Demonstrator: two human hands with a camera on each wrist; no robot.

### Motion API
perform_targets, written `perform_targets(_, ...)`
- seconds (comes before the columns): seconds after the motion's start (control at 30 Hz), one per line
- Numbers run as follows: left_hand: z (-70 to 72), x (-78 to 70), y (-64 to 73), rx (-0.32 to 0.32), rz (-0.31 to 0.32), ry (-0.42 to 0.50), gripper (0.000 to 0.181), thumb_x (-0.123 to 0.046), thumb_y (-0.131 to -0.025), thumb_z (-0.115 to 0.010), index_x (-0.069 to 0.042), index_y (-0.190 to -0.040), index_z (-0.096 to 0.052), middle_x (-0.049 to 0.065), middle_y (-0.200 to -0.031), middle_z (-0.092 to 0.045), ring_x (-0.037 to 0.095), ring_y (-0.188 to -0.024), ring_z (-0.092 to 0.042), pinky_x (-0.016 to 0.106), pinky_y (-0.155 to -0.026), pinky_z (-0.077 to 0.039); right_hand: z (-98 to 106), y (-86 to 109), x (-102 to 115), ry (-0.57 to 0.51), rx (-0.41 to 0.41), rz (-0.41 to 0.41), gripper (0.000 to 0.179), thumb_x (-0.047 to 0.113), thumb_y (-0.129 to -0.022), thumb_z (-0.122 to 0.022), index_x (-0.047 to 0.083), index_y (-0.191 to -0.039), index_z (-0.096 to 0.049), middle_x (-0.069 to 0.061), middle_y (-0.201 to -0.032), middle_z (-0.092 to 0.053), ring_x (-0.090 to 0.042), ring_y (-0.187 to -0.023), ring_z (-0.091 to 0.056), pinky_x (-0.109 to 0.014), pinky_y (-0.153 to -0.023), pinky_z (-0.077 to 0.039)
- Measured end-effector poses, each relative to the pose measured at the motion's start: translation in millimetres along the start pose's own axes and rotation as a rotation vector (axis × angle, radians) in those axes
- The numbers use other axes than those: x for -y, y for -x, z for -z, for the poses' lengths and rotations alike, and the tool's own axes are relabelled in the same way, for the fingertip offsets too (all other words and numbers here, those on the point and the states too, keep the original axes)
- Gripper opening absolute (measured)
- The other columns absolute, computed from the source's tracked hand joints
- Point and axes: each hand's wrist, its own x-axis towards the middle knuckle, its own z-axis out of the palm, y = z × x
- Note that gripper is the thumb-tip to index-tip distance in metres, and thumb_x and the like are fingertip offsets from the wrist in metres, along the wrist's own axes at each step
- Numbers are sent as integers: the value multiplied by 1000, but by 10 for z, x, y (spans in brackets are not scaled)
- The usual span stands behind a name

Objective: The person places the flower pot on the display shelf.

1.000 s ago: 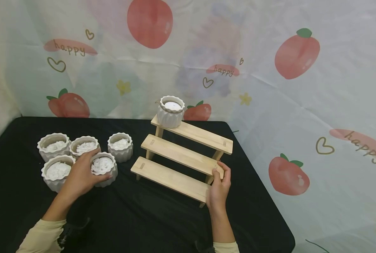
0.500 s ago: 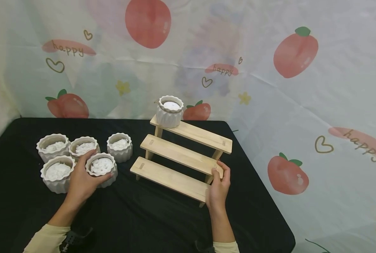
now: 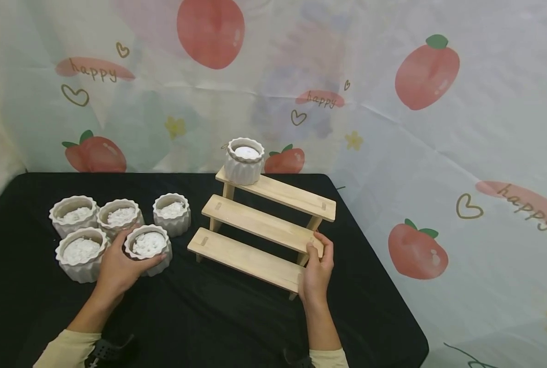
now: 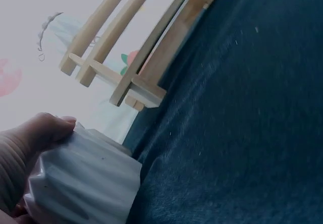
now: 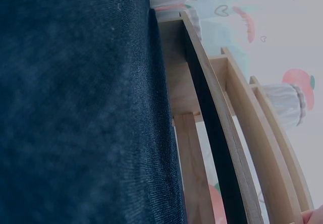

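A white fluted pot (image 3: pixel 148 245) with crumbly white filling is gripped by my left hand (image 3: pixel 121 266), thumb on its near side and fingers behind it. In the left wrist view the thumb (image 4: pixel 53 128) lies at the rim of that fluted pot (image 4: pixel 88 178). My right hand (image 3: pixel 317 271) holds the right end of a three-tier wooden stand (image 3: pixel 250 260), its thumb and fingers around the middle tier's end. Another white pot (image 3: pixel 244 166) stands upright on the left end of the top tier.
Several similar pots stand on the black-covered table (image 3: pixel 200 332): a front left pot (image 3: pixel 81 255), a back left pot (image 3: pixel 74 214), a middle pot (image 3: pixel 119 217) and a separate pot (image 3: pixel 172 217) nearer the stand. A fruit-printed curtain (image 3: pixel 328 46) hangs behind.
My left hand has settled around the front pot, its thumb and fingers now spread about the rim. The right hand keeps its hold on the stand. The head view has shifted slightly.
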Motion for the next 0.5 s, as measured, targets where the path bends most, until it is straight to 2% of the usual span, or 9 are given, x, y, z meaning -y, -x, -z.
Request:
perform_targets(0.2,-7,-16,5,-1,45,10,86,-12,-69,-97,5,-141,-52,28,-132,-57,40,-117,-52,51,-92,-37,2,-2,9,-15,-5,8,31,1,-105,-47,0,-136,-50,-10,-150,-42,-25,-135,-44,-42,-109,-31)
perform_targets(0.4,-2,-59,28,-30,35,9,84,-11,-66,-98,4,-138,-57,26,-128,-61,33,-111,-54,40,-87,-38,-6,-1,13,-25,-7,11,31,0,-105,-47,-1,-136,-50,-8,-152,-42,-23,-137,-42,-41,-111,-30)
perform_targets(0.5,5,-104,35,-28,34,5,85,-11,-65,-98,4,-138,-57,26,-128,-62,33,-111,-55,38,-86,-39,-7,4,16,-20,-15,10,31,0,-105,-47,0,-135,-51,-8,-152,-42,-23,-137,-42,-40,-112,-30)
